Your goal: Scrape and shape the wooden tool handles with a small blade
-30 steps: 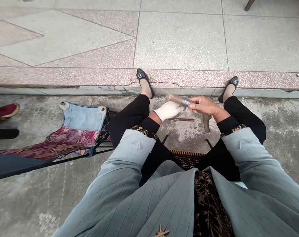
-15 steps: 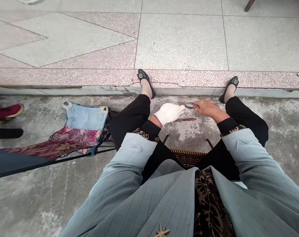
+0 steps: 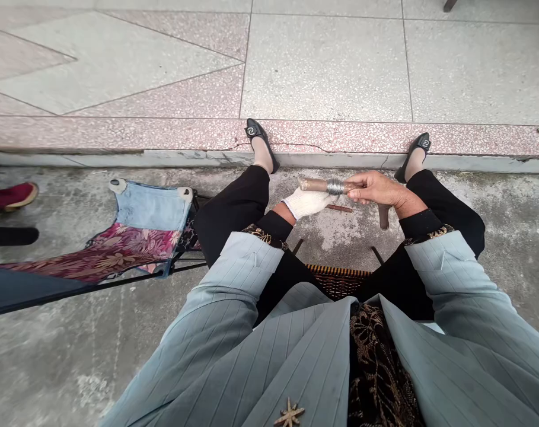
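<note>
A brown wooden stick (image 3: pixel 313 185) lies nearly level between my hands, with silver wire (image 3: pixel 335 187) wound round its middle. My right hand (image 3: pixel 373 188), bare, is closed on the stick just right of the wire, thumb and fingers pinching it. Below that hand a short brown wooden piece (image 3: pixel 383 217) sticks out; the hand hides whether it joins the stick. My left hand (image 3: pixel 308 203), in a white knitted glove, is closed against the stick's underside, its fingers partly hidden. A thin reddish-brown rod (image 3: pixel 339 208) shows on the ground beyond the glove's fingertips.
I sit on a woven seat (image 3: pixel 338 281), feet on a raised tiled step (image 3: pixel 322 139). At my left stands a folding chair (image 3: pixel 151 210) of denim and floral cloth. Farther left a red shoe (image 3: pixel 9 198) shows. A dark furniture leg (image 3: pixel 449 5) stands at the top right.
The wire-wound stick has come up a little and turned so its left end shows above the glove. My right hand has rotated, and a brown wooden piece now shows beneath it.
</note>
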Tool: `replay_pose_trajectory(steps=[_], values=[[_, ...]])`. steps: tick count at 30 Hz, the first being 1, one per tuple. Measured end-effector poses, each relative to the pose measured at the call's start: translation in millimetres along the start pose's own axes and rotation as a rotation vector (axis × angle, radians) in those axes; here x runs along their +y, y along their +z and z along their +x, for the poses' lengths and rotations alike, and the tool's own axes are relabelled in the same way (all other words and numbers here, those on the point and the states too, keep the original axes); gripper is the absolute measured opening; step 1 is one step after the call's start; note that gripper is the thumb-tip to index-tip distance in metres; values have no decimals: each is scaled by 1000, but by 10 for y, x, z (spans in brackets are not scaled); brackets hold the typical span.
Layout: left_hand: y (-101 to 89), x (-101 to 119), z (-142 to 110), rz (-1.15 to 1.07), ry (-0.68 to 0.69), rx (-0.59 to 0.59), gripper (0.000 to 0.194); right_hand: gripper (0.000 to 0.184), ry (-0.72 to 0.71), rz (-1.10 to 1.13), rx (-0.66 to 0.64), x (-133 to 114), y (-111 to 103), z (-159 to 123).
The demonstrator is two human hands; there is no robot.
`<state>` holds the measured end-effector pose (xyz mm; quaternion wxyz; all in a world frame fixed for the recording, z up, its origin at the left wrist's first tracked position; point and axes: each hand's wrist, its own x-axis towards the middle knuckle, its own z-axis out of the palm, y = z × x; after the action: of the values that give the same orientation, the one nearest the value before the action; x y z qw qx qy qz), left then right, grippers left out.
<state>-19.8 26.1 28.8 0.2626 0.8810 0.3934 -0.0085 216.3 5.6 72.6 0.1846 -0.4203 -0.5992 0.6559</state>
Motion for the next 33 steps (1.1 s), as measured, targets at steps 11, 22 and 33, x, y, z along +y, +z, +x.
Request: replay_pose_trajectory(steps=[11,22,33], values=[[-31,126,-70,234,58,-163,44,29,313,-535,416,69,-71,161],[-77,46,-81,289,93,-160,43,15,330,-700,-249,195,41,192],[-126,88,-20,67,-24,-128,44,56,-33,250,318,-46,-228,23]])
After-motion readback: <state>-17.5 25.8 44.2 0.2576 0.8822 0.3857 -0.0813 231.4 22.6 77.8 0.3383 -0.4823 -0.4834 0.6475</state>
